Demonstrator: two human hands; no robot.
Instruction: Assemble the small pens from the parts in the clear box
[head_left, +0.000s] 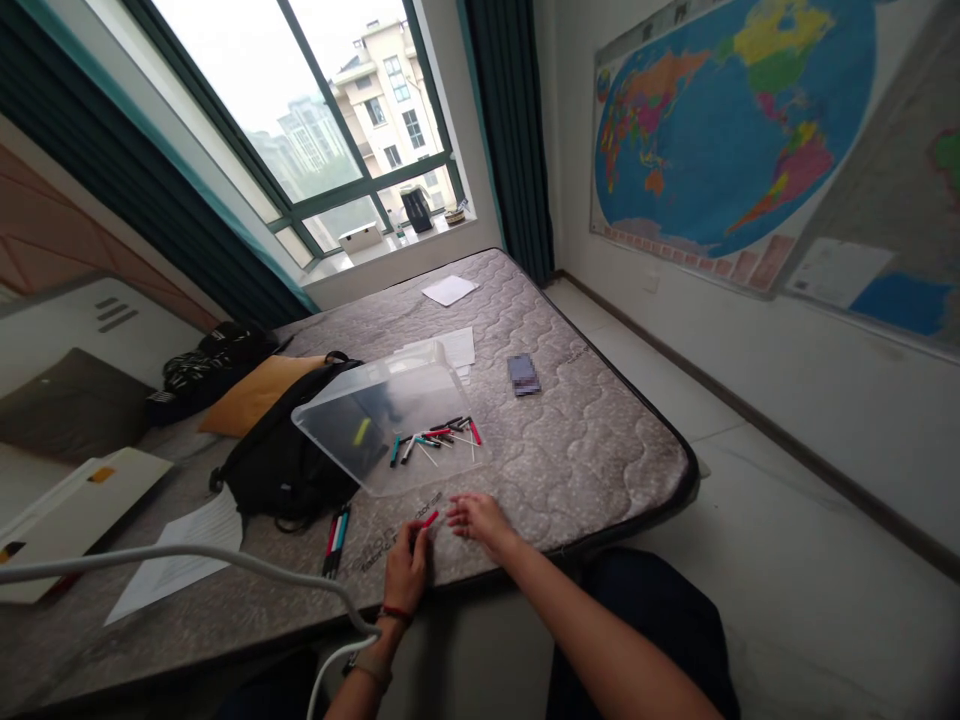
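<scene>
- Red pen piece [430,519], pinched in the left hand [406,568] near the mattress's [600,470] front edge; handling it appears the current step.
- Right hand [480,522] just beside, fingers loosely spread, apparently holding nothing; gripping would call for narrowing them.
- Clear plastic tray [405,390] beyond, containing scattered pen parts [436,433].

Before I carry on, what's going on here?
A person's left hand grips a small red piece, while the right hand hovers open beside it. Beyond the hands, loose pen parts lie in a clear plastic box on a mattress. A few pens lie to the left, near a black bag.
</scene>
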